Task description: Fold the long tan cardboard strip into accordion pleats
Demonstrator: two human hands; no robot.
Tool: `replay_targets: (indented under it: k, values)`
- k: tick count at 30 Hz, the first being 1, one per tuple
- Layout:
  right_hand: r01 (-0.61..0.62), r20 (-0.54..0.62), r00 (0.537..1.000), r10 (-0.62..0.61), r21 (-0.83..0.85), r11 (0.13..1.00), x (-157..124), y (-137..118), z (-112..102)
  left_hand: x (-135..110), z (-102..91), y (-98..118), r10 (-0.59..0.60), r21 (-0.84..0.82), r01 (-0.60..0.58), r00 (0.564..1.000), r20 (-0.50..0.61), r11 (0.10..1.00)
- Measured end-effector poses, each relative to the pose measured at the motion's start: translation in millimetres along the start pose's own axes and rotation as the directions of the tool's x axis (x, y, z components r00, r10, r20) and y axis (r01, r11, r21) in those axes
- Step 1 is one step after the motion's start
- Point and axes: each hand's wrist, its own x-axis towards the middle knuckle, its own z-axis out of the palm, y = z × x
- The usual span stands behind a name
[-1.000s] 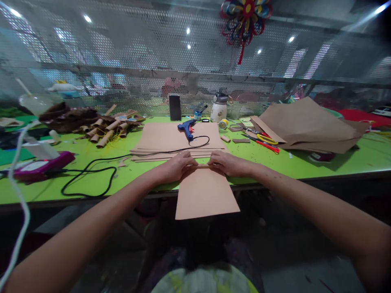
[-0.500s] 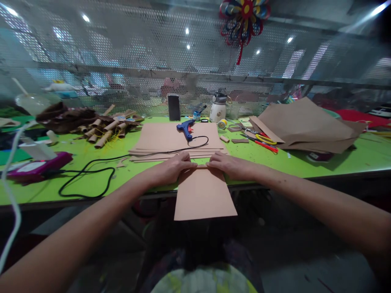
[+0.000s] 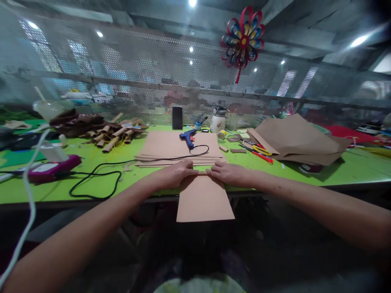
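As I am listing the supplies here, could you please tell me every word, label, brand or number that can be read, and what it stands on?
No text can be read.
Brown sheet in the left hand and right hand: no writing visible.
White bottle: marks too blurred to identify as letters.
Purple box: top too blurred to read.
Yellow-and-white roll: too small to read.

Dim, greyish room. Round white ceiling lamp (image 3: 192, 3) glares top centre; elongated white lamp (image 3: 359, 41) streaks upper right. Smooth lime-green tabletop (image 3: 360, 169) bright; deep shadow below, tan flat paper sheet (image 3: 204, 200) pale against it. Grey perforated screen (image 3: 137, 57) hazy. Frame edges stretched, soft.
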Motion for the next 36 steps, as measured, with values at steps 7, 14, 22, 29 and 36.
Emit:
replay_targets:
  k: [7, 14, 22, 29, 36]
  values:
    - [-0.215, -0.053, 0.970, 0.236, 0.258, 0.942, -12.3, 4.0, -5.0, 0.3, 5.0, 3.2, -0.051, 0.076, 0.056, 0.997, -0.065, 0.996]
    - [-0.336, -0.090, 0.910, 0.404, 0.411, 0.848, 8.3, -4.9, -5.9, 6.7, 7.7, 3.3, -0.059, 0.100, 0.064, 0.997, -0.056, 0.993]
    - [-0.246, -0.211, 0.942, 0.261, 0.093, 0.965, 16.9, -27.3, 5.4, 6.2, 4.0, 13.1, -0.159, -0.028, 0.157, 0.980, -0.119, 0.987]
    - [-0.190, -0.316, 0.937, 0.151, -0.097, 0.977, 16.1, -36.9, -1.2, 46.6, -9.7, -5.8, -0.344, -0.228, 0.407, 0.899, 0.271, 0.884]
    - [-0.262, -0.380, 0.898, 0.221, -0.060, 0.963, 13.0, -32.8, 4.2, 53.1, -11.8, -7.0, -0.252, -0.502, 0.418, 0.896, 0.365, 0.757]
